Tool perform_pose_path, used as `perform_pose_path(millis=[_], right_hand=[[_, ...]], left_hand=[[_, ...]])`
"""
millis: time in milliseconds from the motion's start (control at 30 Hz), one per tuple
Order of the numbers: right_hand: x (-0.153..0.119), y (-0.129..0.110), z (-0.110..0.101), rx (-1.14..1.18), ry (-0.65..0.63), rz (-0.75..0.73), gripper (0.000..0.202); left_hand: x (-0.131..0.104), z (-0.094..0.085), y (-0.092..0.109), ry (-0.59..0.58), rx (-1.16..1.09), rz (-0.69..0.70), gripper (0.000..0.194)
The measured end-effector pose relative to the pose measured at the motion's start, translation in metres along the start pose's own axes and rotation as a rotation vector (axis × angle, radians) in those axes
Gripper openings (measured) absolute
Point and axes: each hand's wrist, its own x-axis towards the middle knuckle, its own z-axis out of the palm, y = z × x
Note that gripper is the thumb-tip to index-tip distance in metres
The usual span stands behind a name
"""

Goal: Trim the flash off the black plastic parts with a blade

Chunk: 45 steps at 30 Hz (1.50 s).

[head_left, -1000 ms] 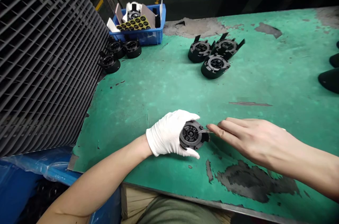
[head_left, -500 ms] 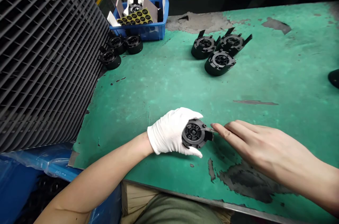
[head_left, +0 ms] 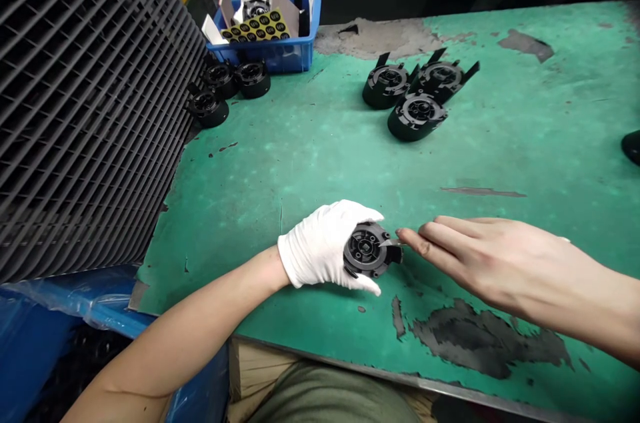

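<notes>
My left hand (head_left: 320,244), in a white glove, is wrapped round a round black plastic housing (head_left: 367,248) just above the green table. The housing's open face shows concentric rings and ribs, and a black tab juts from its right side. Bare and closed, my right hand (head_left: 465,256) pinches a small pointed metal blade (head_left: 387,243). The blade's tip lies over the right part of the housing's face; whether it touches cannot be told. Most of the tool is hidden by the fingers.
Three black housings (head_left: 417,115) stand at the back of the green table (head_left: 300,156). More sit by a blue bin (head_left: 287,56) holding cards and a yellow sticker sheet (head_left: 260,28). Stacked grey grids (head_left: 90,110) rise on the left. A black object (head_left: 632,146) is at the right edge.
My right hand has shifted slightly upward and its wrist has lifted, so the blade's angle differs a little. The left hand keeps the housing in nearly the same place.
</notes>
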Motion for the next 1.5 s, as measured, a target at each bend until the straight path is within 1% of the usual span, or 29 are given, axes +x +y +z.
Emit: perform_pose_path(millis=[67,133,200,267,333,367,400,433,533,567,633,700,767,833,967,1100,1200,1333,1400,1500], right_hand=[[0.001,0.011,0.005,0.057,0.013,-0.027,0.08],[0.001,0.021,0.011,0.187,0.014,-0.035,0.075],[-0.001,0.023,0.015,0.3,0.051,0.022,0.064],[-0.003,0.016,0.016,0.328,0.13,0.151,0.046],[-0.008,-0.003,0.012,0.294,0.193,0.301,0.026],[-0.011,-0.016,0.009,0.285,0.204,0.352,0.025],[-0.014,-0.03,0.007,0.282,0.215,0.414,0.026],[-0.016,-0.044,0.004,0.273,0.219,0.445,0.029],[-0.019,-0.083,0.001,0.206,0.146,0.488,0.042],[-0.017,-0.092,0.002,0.168,0.126,0.508,0.044],[-0.011,-0.102,0.003,0.116,0.119,0.534,0.044],[-0.002,-0.105,0.004,0.101,0.14,0.534,0.043],[0.006,-0.104,0.003,0.084,0.15,0.526,0.047],[0.011,-0.103,0.001,0.062,0.141,0.514,0.051],[0.016,-0.102,-0.003,0.028,0.117,0.49,0.052],[0.016,-0.097,-0.004,-0.008,0.055,0.431,0.058],[0.014,-0.091,-0.004,-0.04,0.02,0.411,0.064],[0.008,-0.089,-0.001,0.002,-0.026,0.398,0.074],[0.004,-0.091,0.002,0.035,-0.029,0.41,0.074],[0.003,-0.095,0.005,0.053,-0.026,0.433,0.068]], left_hand=[[0.001,-0.001,0.0,0.01,-0.009,0.018,0.128],[0.001,-0.002,0.001,0.018,-0.013,0.034,0.125],[0.003,-0.002,0.003,0.022,-0.004,0.021,0.124],[0.004,-0.002,0.006,0.023,0.016,-0.017,0.122],[0.005,0.001,0.009,0.035,0.04,-0.056,0.116],[0.005,0.002,0.01,0.045,0.052,-0.069,0.114],[0.005,0.004,0.011,0.056,0.067,-0.075,0.113],[0.005,0.005,0.011,0.068,0.083,-0.078,0.113],[0.002,0.009,0.01,0.098,0.13,-0.07,0.12],[0.001,0.01,0.009,0.102,0.139,-0.067,0.12],[0.0,0.011,0.007,0.1,0.15,-0.063,0.118],[-0.001,0.01,0.007,0.085,0.156,-0.06,0.115],[-0.001,0.009,0.007,0.068,0.165,-0.067,0.112],[0.0,0.009,0.008,0.066,0.171,-0.079,0.112],[-0.001,0.009,0.009,0.082,0.172,-0.082,0.113],[-0.002,0.011,0.008,0.086,0.169,-0.093,0.114],[-0.004,0.012,0.007,0.099,0.157,-0.074,0.114],[-0.004,0.013,0.005,0.109,0.144,-0.069,0.117],[-0.003,0.013,0.005,0.094,0.139,-0.084,0.117],[-0.002,0.012,0.005,0.075,0.127,-0.109,0.116]])
